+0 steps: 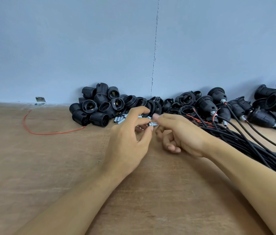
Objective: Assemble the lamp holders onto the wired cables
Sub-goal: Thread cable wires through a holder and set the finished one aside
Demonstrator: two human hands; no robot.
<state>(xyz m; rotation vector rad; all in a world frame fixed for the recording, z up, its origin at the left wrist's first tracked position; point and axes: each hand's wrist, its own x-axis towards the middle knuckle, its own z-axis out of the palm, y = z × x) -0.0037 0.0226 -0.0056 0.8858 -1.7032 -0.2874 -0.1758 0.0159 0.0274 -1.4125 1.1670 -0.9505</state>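
Observation:
A small silver metal fitting [152, 124] sits between my two hands above the wooden table. My left hand [130, 138] pinches it with thumb and fingertips. My right hand [179, 133] meets it from the right, its fingers curled around the fitting's other end. Behind the hands lies a pile of black threaded lamp holders [96, 106] against the wall, and several loose silver tubes [119, 119] lie just in front of that pile. A bundle of black cables [245, 141] with red wire ends runs off to the right.
Black rings and caps [152, 103] lie at the back centre. Lamp holders joined to cables [262, 111] are heaped at the right. A loose red wire [37, 131] curls on the table [32, 167] at the left. A metal bracket [40, 100] sits at the blue wall's foot.

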